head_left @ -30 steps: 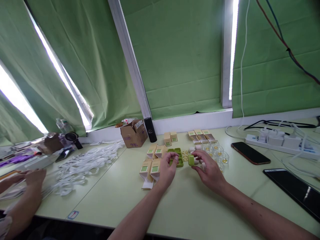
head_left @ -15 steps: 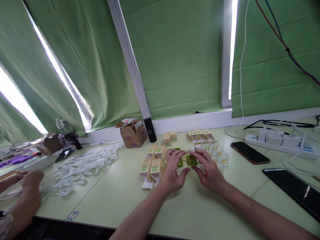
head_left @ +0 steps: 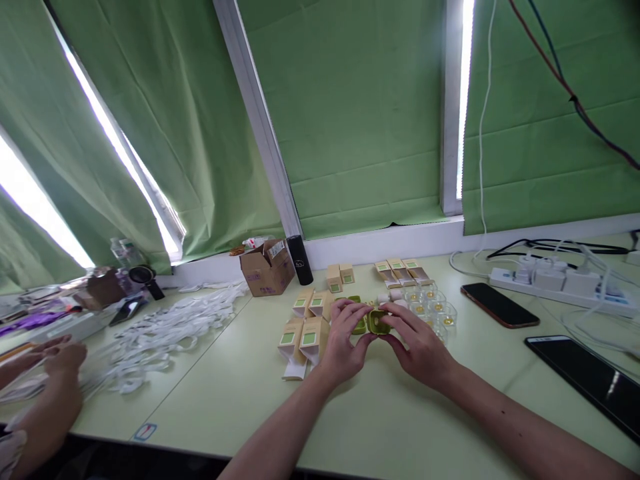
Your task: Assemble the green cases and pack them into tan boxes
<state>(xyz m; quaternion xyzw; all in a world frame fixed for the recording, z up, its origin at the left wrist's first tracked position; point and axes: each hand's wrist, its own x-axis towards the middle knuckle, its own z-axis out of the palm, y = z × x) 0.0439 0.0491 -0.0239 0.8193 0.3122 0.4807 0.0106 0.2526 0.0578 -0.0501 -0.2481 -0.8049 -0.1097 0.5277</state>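
A small olive-green square tray (head_left: pixel 379 323) with a hollow inside is raised just over the table between my two hands. My left hand (head_left: pixel 346 340) pinches its left edge with thumb and fingertips. On the other side my right hand (head_left: pixel 419 345) is closed on the same tray, thumb below and fingers above. Behind my left fingers, more green pieces (head_left: pixel 355 301) are partly hidden. Open kraft boxes (head_left: pixel 315 337) with green labels stand left of my left hand. Several clear glass cups (head_left: pixel 429 300) with gold-coloured centres sit just beyond my right hand, beside pinkish-white caps (head_left: pixel 395 294).
More kraft boxes (head_left: pixel 400 270) stand at the back, near a cardboard carton (head_left: pixel 267 270) and a black cylinder (head_left: pixel 300 261). Two phones (head_left: pixel 500 305) and a power strip (head_left: pixel 565 283) with cables lie right. White ribbons (head_left: pixel 175 327) and another person's hands (head_left: pixel 63 357) are left.
The green tray has shifted slightly left and turned, showing more of its hollow. My right fingers have moved left with it, and my left fingertips now meet its edge.
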